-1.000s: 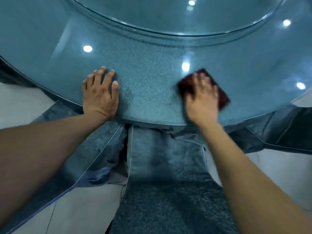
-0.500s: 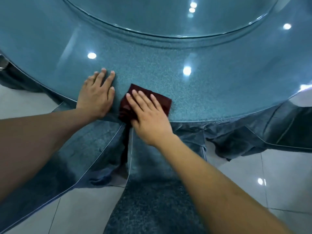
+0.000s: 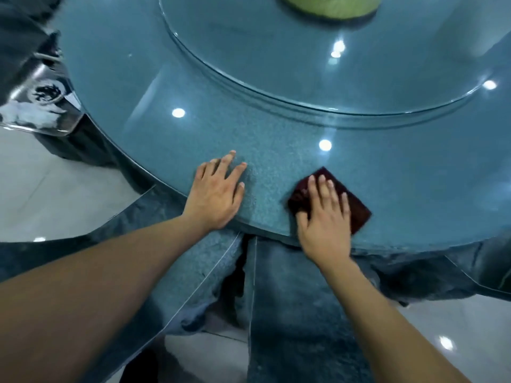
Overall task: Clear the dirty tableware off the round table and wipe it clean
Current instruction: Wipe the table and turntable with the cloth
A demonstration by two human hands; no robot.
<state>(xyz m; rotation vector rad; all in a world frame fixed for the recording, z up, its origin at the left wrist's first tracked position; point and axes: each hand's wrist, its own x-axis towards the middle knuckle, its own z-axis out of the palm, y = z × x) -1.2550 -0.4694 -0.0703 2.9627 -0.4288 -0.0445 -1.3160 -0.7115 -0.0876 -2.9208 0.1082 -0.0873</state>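
The right hand (image 3: 325, 221) pressed the dark red cloth (image 3: 356, 208) flat-fingered onto the round table (image 3: 276, 150); beside the cloth, the left hand (image 3: 217, 193) lay open.

round table (image 3: 276, 139): speckled teal under glass | cloth (image 3: 356, 208): dark maroon | object at far edge (image 3: 329, 6): yellow-green

1. Pale glossy floor tiles (image 3: 55, 194) lie at the left and lower right, mirroring small ceiling lights.
2. A blue-grey speckled cloth (image 3: 290, 313) hangs in folds toward the floor.
3. A shiny metal tray (image 3: 41, 106) with a dark emblem sits at the upper left.
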